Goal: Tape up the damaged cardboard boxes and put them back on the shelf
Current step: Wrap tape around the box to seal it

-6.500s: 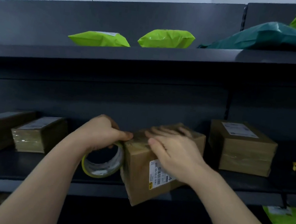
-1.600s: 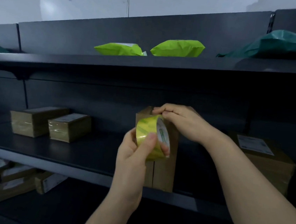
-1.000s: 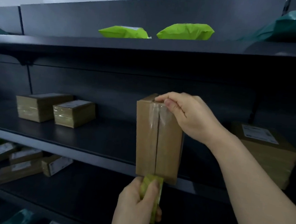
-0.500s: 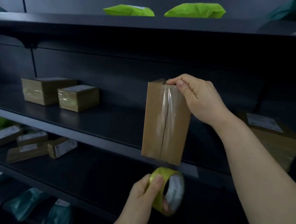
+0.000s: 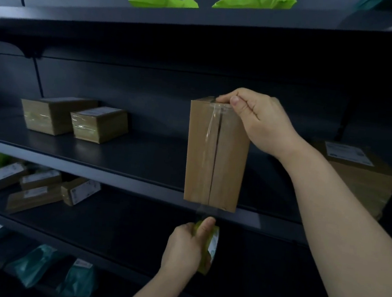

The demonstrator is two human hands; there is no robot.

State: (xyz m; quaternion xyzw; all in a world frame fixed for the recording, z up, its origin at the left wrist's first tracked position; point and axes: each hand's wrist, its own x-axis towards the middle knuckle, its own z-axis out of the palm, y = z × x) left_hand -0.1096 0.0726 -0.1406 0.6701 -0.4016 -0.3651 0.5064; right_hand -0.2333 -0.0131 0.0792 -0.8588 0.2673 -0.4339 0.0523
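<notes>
Right hand [image 5: 258, 121] pinches box [image 5: 216, 155] top, upright on shelf [image 5: 116, 157]; left hand [image 5: 185, 249] at 6 o'clock grips tape roll [image 5: 211, 244], strip stretched taut.

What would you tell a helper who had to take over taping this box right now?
Right hand: pinches the tape's start onto the top of the upright cardboard box, steadying it at the middle shelf's front edge.
Left hand: its grip holds the tape roll just below the box.
Done: a clear strip runs down the front seam, top to bottom, still joined to the roll.
Left: cut or tear the strip, press it flat, then set the box back on the shelf, perhaps near the two taped boxes.
</notes>
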